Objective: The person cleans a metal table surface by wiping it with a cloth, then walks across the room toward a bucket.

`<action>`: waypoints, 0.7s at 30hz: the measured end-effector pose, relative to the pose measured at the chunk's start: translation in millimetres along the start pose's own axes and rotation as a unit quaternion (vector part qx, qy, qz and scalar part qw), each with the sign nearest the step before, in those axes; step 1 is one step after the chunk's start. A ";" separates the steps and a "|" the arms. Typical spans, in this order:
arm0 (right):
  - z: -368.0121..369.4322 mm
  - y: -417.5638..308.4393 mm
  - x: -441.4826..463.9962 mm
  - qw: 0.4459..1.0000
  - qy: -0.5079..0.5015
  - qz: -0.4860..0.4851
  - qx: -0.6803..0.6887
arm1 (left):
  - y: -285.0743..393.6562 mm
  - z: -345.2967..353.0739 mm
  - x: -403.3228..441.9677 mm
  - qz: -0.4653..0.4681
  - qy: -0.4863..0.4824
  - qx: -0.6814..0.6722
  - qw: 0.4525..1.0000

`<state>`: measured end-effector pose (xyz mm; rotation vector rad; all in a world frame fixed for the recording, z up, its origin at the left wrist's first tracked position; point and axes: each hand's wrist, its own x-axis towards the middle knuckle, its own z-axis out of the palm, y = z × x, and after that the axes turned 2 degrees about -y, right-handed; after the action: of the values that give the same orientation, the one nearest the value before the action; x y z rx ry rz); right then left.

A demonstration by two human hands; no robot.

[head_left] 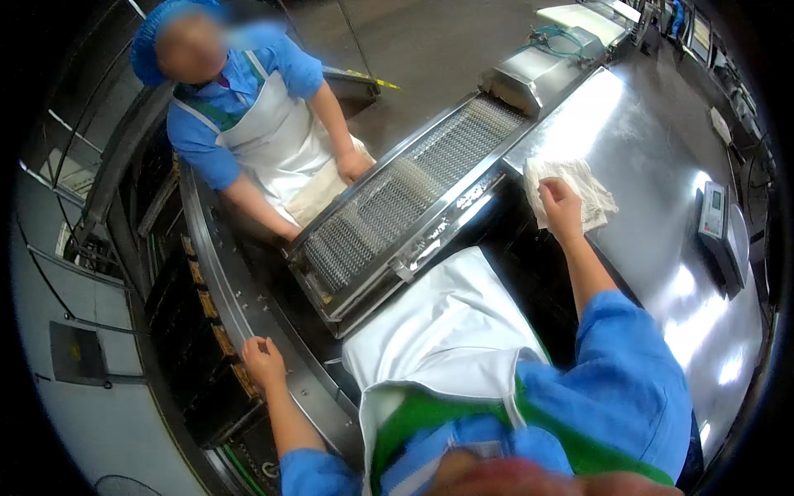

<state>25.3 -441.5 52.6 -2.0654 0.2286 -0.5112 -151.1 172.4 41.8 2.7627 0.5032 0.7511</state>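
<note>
White, crumpled cloth [597,198] lies at the edge of the shiny grey steel table [662,227]. Right hand [561,202] is over the cloth, fingers curled; cannot tell if it grips the fabric. Left hand [263,361] is at the curved grey metal track [235,289], fingers loosely bent, thumb near fingertips; cannot tell if anything is pinched. Between the two arms: white apron [451,314] on the wearer, blue sleeves. Ahead, silver mesh conveyor belt [413,190] in a steel frame, running diagonally alongside the table. Grey digital scale [716,227] on the table, right of the cloth, apart from it. Across the belt, co-worker [248,124] in blue hair cover, blue shirt and white apron, both hands by the conveyor's far side.
</note>
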 end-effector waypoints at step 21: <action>-15.6 36.7 60.2 0.935 -0.026 -0.033 -0.352 | -14.1 20.1 28.7 0.036 -0.096 0.249 0.963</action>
<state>73.8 -494.3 44.3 -2.7903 0.3483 -0.4506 -121.0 193.6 33.3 3.2896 0.6258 0.3993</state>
